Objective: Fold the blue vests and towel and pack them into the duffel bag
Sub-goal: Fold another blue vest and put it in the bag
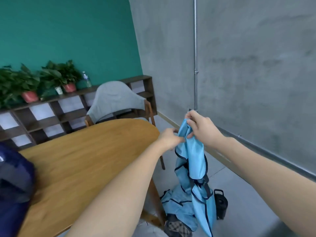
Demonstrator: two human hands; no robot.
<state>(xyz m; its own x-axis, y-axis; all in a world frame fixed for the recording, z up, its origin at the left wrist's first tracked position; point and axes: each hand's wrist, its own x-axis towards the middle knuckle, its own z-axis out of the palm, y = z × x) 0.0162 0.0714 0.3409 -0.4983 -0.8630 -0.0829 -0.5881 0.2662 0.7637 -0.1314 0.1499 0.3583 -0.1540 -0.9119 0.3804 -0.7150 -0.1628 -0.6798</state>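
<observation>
Blue cloth hangs from two hands, right of the wooden table (89,158). The left hand (168,136) and right hand (201,129) both pinch one vest (195,159) at its top. One more vest (176,207) lies on the floor. One dark bag (13,182) sits near left.

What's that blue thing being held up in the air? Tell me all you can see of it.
It is a light blue vest of smooth, slightly shiny cloth, edged in dark navy trim. It hangs limp and bunched beside the wooden table's end, its lower part reaching down near more blue cloth heaped below. Both hands grip its gathered top: the left hand from the side, the right hand from above.
</observation>
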